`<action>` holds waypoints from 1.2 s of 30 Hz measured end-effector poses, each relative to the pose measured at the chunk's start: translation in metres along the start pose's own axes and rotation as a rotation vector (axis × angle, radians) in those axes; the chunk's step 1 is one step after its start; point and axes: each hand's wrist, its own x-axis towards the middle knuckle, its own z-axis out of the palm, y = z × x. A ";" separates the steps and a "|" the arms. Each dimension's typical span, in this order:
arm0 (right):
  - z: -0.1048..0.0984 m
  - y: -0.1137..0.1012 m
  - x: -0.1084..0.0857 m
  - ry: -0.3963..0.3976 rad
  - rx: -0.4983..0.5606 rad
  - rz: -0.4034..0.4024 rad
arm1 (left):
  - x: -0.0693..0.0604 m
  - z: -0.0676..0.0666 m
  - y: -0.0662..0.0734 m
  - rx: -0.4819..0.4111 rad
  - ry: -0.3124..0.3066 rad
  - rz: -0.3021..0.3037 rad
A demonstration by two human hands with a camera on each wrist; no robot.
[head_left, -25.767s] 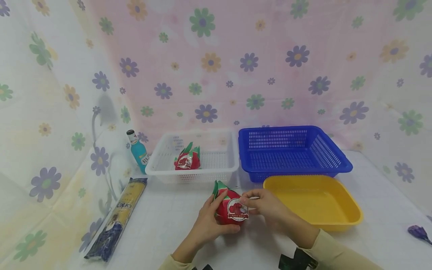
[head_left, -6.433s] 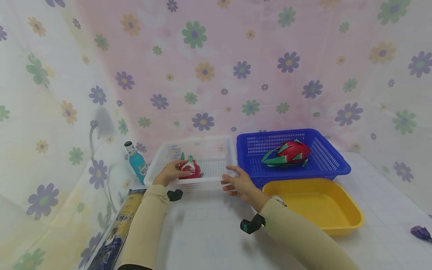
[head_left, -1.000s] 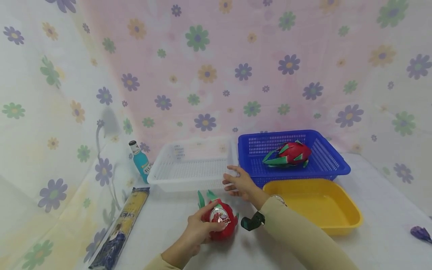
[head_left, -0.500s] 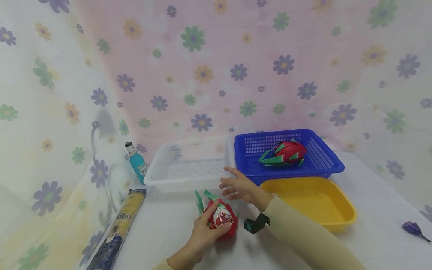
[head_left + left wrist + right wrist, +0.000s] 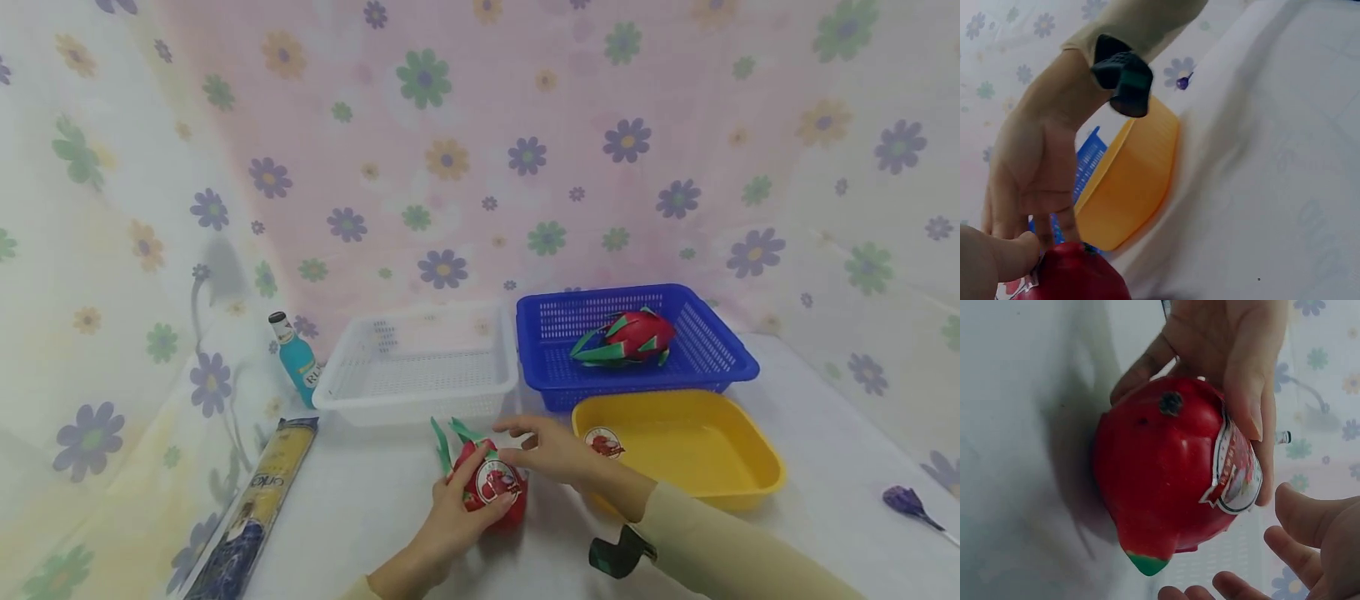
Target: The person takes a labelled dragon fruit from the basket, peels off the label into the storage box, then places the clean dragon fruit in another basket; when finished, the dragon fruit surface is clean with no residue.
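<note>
My left hand (image 5: 450, 517) grips a red dragon fruit (image 5: 512, 518) with green leaf tips, in front of the white basket. Its thumb lies at the lower edge of the round paper label (image 5: 497, 481) on the fruit. Just above the label hovers my right hand (image 5: 558, 454), fingers loosely bent. In the right wrist view, the right fingers (image 5: 1300, 519) stand apart from the fruit (image 5: 1160, 462), while the left hand (image 5: 1216, 356) clasps its far side. A second dragon fruit (image 5: 641, 332) lies in the blue basket (image 5: 553, 367).
The white basket (image 5: 442, 371) stands at back left, a yellow tray (image 5: 690, 442) at right. A similar round label (image 5: 603, 442) sticks to the tray's left side. On the left are a blue bottle (image 5: 297, 362) and a pasta packet (image 5: 258, 500); a purple stemmed thing (image 5: 903, 502) lies far right.
The first dragon fruit has gone from my hands into the blue basket. My left hand has brought the second from the white basket. Over the last half second my right hand came down toward its label.
</note>
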 end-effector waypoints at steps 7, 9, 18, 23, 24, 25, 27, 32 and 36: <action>0.001 0.011 -0.007 -0.022 -0.020 -0.048 | 0.002 -0.006 0.000 -0.062 -0.048 -0.016; 0.002 0.015 -0.007 -0.033 0.011 -0.036 | 0.002 -0.005 0.000 -0.072 -0.053 -0.004; 0.006 0.021 -0.007 -0.051 0.072 -0.014 | 0.006 -0.002 0.000 -0.059 -0.033 -0.002; 0.006 0.021 -0.008 -0.009 0.060 -0.018 | 0.009 -0.003 -0.001 -0.049 -0.039 -0.021; 0.006 0.021 -0.008 0.005 0.058 -0.019 | 0.010 -0.003 0.000 -0.047 -0.042 -0.024; 0.006 0.021 -0.008 0.017 0.054 -0.020 | 0.010 -0.004 0.000 -0.044 -0.046 -0.029; 0.007 0.021 -0.008 0.046 0.040 -0.021 | 0.011 -0.005 0.000 -0.042 -0.056 -0.034; 0.009 0.019 -0.010 0.098 0.001 -0.030 | 0.012 -0.007 0.000 -0.047 -0.077 -0.038; 0.010 0.017 -0.012 0.124 -0.034 -0.057 | 0.012 -0.007 -0.001 -0.047 -0.075 -0.036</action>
